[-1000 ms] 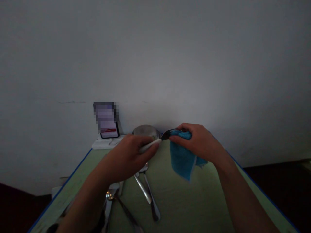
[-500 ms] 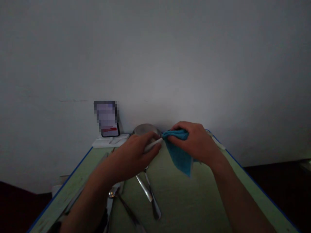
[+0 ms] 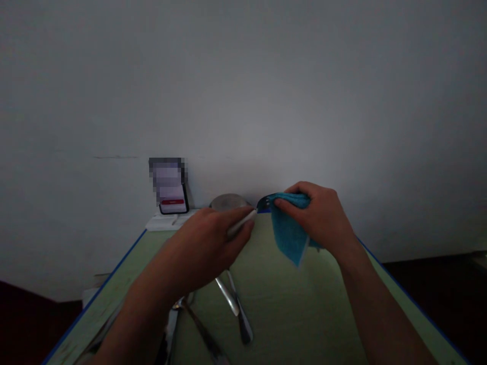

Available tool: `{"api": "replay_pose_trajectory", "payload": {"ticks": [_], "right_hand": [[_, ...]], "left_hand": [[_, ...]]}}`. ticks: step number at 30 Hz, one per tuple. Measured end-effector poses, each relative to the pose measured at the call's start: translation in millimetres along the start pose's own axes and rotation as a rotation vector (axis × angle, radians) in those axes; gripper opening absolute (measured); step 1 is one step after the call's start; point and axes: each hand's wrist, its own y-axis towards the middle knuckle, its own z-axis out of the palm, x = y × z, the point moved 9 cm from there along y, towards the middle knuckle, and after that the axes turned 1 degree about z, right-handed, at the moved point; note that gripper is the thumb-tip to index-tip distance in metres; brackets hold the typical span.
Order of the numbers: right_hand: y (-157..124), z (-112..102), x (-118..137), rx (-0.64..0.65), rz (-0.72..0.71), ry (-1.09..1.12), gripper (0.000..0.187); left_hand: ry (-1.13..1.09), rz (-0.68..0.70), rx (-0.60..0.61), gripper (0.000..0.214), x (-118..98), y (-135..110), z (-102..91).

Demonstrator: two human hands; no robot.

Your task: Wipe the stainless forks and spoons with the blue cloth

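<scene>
Left hand [image 3: 205,248], fingers curled shut around the white plastic handle of a metal-headed utensil [image 3: 243,223], raised above the table, handle slanting up and to the right. Right hand [image 3: 323,218], thumb and fingers pinched on a bright blue terry cloth [image 3: 289,233] folded over the utensil's dark metal tip; fork or spoon, not discernible. Utensil bridging the gap between both hands: handle end in the left, head end inside the cloth at the right, a loose cloth corner hanging below the right palm. On the pale green table with blue edging [image 3: 304,314], several loose steel spoons [image 3: 236,309] just below the left hand. Behind the hands, a round steel bowl [image 3: 228,202]; left of it, an upright phone [image 3: 173,195] on a white pad [image 3: 167,221].
</scene>
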Motion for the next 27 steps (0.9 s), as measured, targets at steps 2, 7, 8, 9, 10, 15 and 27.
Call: {"api": "replay_pose_trajectory", "payload": {"ticks": [2, 7, 8, 9, 10, 15, 27], "right_hand": [[-1, 4, 7, 0.027, -0.048, 0.025, 0.014], [-3, 1, 13, -0.03, -0.065, 0.012, 0.013], [-3, -1, 12, -0.054, -0.056, -0.005, 0.013], [-3, -2, 12, -0.069, -0.052, -0.019, 0.013], [-3, -2, 13, -0.073, -0.053, -0.023, 0.012], [-6, 11, 18, -0.001, -0.045, 0.026, 0.016], [-2, 0, 10, -0.101, -0.083, 0.12, 0.02]], "left_hand": [[-0.016, 0.018, 0.001, 0.032, -1, 0, 0.4], [-0.019, 0.012, -0.036, 0.031, 0, 1, -4.3], [-0.025, 0.001, -0.035, 0.032, 1, 2, -4.1], [-0.035, -0.011, -0.034, 0.032, 2, 2, -3.6], [-0.051, -0.025, -0.029, 0.032, 3, 2, -2.4], [-0.178, -0.107, -0.029, 0.027, 17, 4, 4.2], [-0.336, -0.178, 0.098, 0.041, 24, 7, 18.6]]}}
